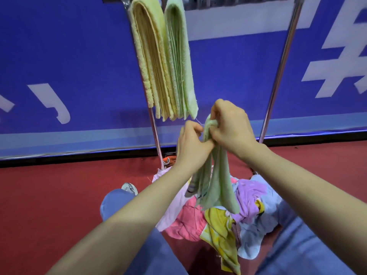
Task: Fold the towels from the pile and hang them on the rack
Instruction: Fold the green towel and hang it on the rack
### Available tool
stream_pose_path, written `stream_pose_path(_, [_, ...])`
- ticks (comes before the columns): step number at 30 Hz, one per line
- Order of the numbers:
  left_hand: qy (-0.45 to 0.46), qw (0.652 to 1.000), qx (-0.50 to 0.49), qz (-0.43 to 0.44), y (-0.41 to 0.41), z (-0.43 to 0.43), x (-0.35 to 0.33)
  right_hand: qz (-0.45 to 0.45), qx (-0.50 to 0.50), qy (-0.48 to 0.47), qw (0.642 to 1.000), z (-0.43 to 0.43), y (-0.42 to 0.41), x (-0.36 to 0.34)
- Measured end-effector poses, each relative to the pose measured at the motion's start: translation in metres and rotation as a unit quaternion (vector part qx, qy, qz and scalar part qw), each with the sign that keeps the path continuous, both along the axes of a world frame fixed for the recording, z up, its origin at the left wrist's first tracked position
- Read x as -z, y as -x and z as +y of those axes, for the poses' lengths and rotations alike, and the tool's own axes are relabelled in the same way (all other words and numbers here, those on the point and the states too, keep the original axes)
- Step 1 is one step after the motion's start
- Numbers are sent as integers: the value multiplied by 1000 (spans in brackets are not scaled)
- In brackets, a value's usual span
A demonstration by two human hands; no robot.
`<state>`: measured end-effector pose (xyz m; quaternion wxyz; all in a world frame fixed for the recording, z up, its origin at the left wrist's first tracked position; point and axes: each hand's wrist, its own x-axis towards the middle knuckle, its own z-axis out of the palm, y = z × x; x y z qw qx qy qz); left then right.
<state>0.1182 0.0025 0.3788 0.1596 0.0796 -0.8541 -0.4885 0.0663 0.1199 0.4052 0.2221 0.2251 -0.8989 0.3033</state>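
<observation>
A pale green towel (216, 187) hangs bunched from both hands above the pile. My right hand (231, 125) grips its top, fingers curled round the cloth. My left hand (191, 142) pinches the towel's left edge just beside it. Below lies the pile of towels (248, 219): pink, purple, light blue, white and yellow-green ones, crumpled on the floor. On the rack (278, 76), a folded yellow towel (151, 56) and a folded light green towel (178, 56) hang side by side at the left end of the bar.
The rack's chrome uprights stand left (155, 133) and right of my hands. A blue wall banner with white characters (59, 66) runs behind. The floor is red (59, 191). My knees in blue trousers (117, 203) flank the pile, and a shoe (129, 187) shows.
</observation>
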Motion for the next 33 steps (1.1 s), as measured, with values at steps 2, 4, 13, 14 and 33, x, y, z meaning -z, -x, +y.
stream_pose_path(2, [70,995,8,69,18,0,-30,33,-20,-12,999,-1,5,-23])
stream_pose_path(4, [118,987,2,108,32,2,-56,70,-32,8,997,1,10,-51])
stream_pose_path(13, [282,946,81,138,66,2,-124,-76,81,-68,992,10,37,-83])
stream_pose_path(14, [314,935,83,142,72,-1,-134,-44,79,-37,995,12,44,-96])
stream_pose_path(33, [330,923,-36,196,155,-59,-230,113,-10,43,993,-33,138,-197])
